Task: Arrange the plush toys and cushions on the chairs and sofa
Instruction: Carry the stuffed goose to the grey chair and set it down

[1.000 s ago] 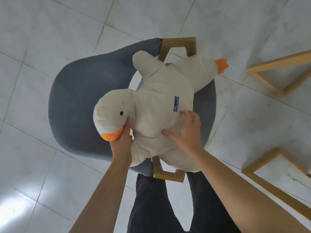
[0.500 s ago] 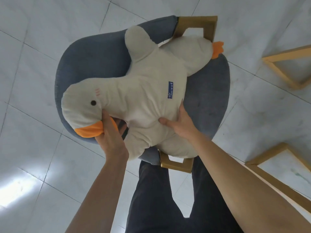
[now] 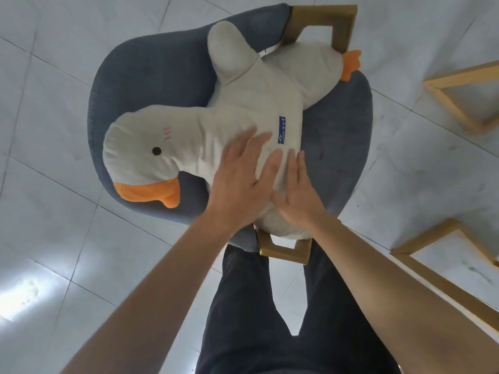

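Observation:
A large white plush duck (image 3: 243,109) with an orange beak and orange foot lies across the seat of a dark blue upholstered chair (image 3: 151,66) with gold metal legs. Its head points left, its foot to the upper right. My left hand (image 3: 240,174) lies flat on the duck's belly, fingers spread and holding nothing. My right hand (image 3: 297,190) rests flat beside it on the lower body, fingers straight, gripping nothing. A small blue label sits on the duck's body just above my fingers.
Pale tiled floor (image 3: 54,238) surrounds the chair. Two wooden frames, one (image 3: 459,103) at the right and another (image 3: 437,265) at the lower right, stand close to the chair. My dark trousers (image 3: 270,319) are right behind the chair's near leg.
The duck has been set down on the chair seat. Both hands have let go of it: the left left the beak, the right opened, and both now lie flat on its body.

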